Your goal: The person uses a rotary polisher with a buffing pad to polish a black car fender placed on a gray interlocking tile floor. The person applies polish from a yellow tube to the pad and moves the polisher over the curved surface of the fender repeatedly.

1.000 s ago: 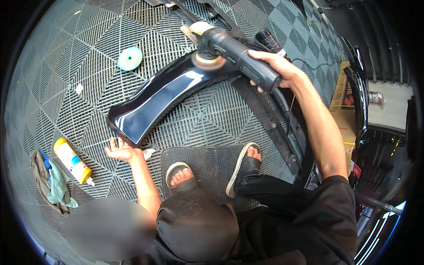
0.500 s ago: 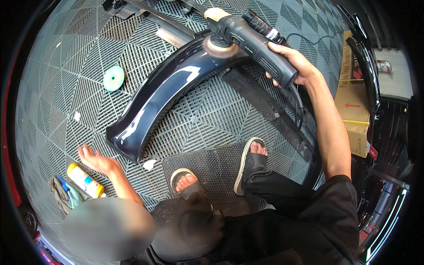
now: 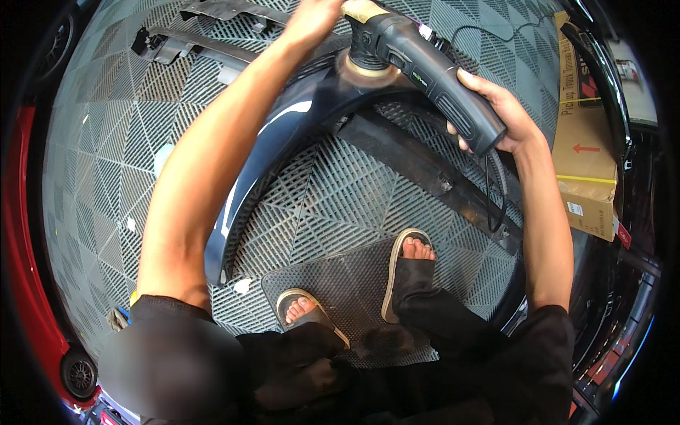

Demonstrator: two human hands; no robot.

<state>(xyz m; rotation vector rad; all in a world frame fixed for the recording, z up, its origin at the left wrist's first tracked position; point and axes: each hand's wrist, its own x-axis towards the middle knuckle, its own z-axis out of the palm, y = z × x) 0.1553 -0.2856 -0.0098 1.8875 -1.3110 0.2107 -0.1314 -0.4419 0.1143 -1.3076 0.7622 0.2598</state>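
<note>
My right hand [image 3: 499, 110] is wrapped round the rear of a black polisher [image 3: 439, 78], its thumb along the top. The polisher's round pad [image 3: 366, 71] rests on a glossy dark blue curved fender flare [image 3: 283, 131], where a dull, hazy patch surrounds it. My left hand [image 3: 313, 23] is up at the polisher's yellowish-covered head, seemingly touching it. The frame's top edge cuts off its fingers, so their grip is hidden. My left forearm hides part of the flare. A cord [image 3: 499, 184] hangs from the polisher's rear end.
Dark trim strips [image 3: 397, 152] lie beyond my feet, with more strips [image 3: 202, 46] at far left. A cardboard box [image 3: 584, 149] stands at right. Under my sandals is a black mat [image 3: 354, 283] on grey grid flooring. A red car [image 3: 35, 269] is at the left rim.
My left hand has swung from the lower left, where it was open, up to the polisher's head. My forearm now covers much of the pale round pad. My right hand still holds the polisher.
</note>
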